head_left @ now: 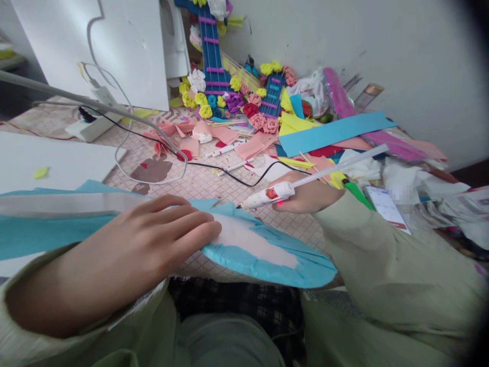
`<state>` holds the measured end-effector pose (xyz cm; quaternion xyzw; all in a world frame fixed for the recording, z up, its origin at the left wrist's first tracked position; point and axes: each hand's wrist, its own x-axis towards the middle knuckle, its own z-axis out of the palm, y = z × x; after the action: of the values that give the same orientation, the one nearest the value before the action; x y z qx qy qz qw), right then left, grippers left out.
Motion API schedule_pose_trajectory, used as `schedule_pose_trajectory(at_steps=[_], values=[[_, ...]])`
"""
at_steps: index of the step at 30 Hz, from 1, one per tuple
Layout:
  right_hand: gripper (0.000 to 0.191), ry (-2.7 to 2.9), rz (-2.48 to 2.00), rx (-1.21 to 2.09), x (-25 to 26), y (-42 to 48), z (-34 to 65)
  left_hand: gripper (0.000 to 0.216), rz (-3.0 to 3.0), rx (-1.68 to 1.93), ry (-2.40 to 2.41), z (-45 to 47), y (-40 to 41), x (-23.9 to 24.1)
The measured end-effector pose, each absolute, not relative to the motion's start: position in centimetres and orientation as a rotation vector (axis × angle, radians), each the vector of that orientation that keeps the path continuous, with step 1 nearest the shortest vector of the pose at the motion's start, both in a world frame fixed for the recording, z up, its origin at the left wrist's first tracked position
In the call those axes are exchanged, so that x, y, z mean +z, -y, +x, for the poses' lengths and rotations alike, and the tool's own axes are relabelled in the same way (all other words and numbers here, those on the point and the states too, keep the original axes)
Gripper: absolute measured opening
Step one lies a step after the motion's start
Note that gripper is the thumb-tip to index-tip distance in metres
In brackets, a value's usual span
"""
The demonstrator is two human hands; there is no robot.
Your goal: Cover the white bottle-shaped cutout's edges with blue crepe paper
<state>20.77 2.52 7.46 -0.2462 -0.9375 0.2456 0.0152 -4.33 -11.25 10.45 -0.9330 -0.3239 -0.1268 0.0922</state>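
Note:
My left hand point(153, 239) lies flat, fingers stretched out, pressing on a white foam board shape covered in light blue paper point(267, 255) that rests across my lap. My right hand point(305, 196) is closed around a white glue gun point(267, 196) with a clear glue stick point(344, 164) sticking out of its back. The gun's nozzle points left, just above the blue paper's far edge, close to my left fingertips. A black cord point(214, 165) runs from the gun across the floor.
Coloured paper flowers point(233, 99) and blue guitar-shaped pieces point(212, 51) lean against the wall. Paper scraps, a long blue strip point(336, 131) and glue sticks point(229, 149) litter the tiled floor. A power strip point(89, 127) sits at left beside white boards point(57, 160).

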Motion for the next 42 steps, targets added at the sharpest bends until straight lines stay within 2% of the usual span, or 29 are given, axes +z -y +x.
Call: schedule_pose_trajectory(at_steps=[10,16,22,35,42], values=[[0.02,2.951,-0.824,0.772,7.6,-2.4,20.9,0.032,-2.767,-0.393,0.953,-4.5,11.0,10.3],[0.009,2.967,-0.883,0.739,7.4,-2.4,21.0,0.032,-2.754,-0.387,0.953,-4.7,11.1,10.0],[0.009,2.965,-0.886,0.724,7.3,-2.4,21.3,0.032,-2.755,-0.384,0.957,-4.8,11.1,9.8],[0.022,2.994,-0.87,0.789,8.0,-1.9,21.6,0.032,-2.739,-0.42,0.988,-5.0,11.3,9.6],[0.009,2.986,-0.875,0.782,8.0,-1.7,21.9,0.03,-2.763,-0.407,0.967,-4.9,11.2,9.9]])
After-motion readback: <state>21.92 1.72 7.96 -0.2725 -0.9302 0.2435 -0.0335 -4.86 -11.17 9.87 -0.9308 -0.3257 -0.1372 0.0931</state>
